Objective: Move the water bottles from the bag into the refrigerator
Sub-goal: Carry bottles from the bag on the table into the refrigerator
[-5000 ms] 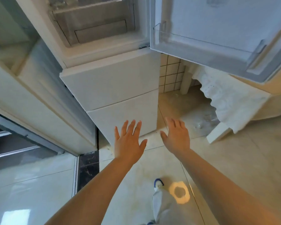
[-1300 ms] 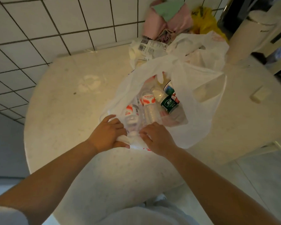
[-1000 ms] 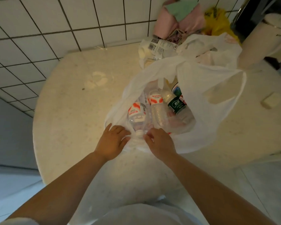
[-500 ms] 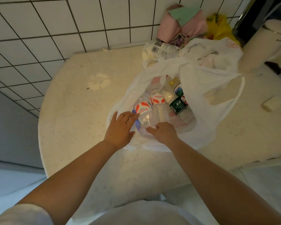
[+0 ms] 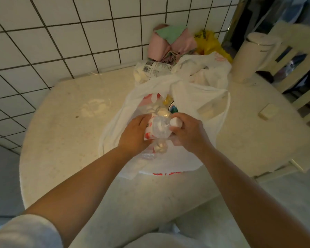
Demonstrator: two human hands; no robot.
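Both hands are working inside the open mouth of the white plastic bag (image 5: 200, 97), mid-frame on the pale round table (image 5: 64, 133). The left hand (image 5: 134, 135) is wrapping around a clear water bottle with a red-and-white label (image 5: 155, 128), fingers curled on its left side and hidden behind it. The right hand (image 5: 188, 131) is clenching around a second bottle (image 5: 175, 121); only its white cap end is poking out past the thumb, toward the frame's upper left.

Key relation: the labelled bottle is sitting right between the two hands, touching the left palm and just beside the right knuckles. Its long axis is running roughly up toward the camera, so it is reading foreshortened; exact tilt can't be told. The left hand is the one owning it.

More bottles (image 5: 159, 110) are lying deeper in the bag, above the hands in frame, caps bunched together, one with a green label (image 5: 174, 109) partly hidden by the bag wall. Another bottle piece is peeking out below the left hand.

Judgement: lifting straight up out of the bag mouth looks like the next need; loose plastic may be snagging the bottles. The refrigerator is not in view.
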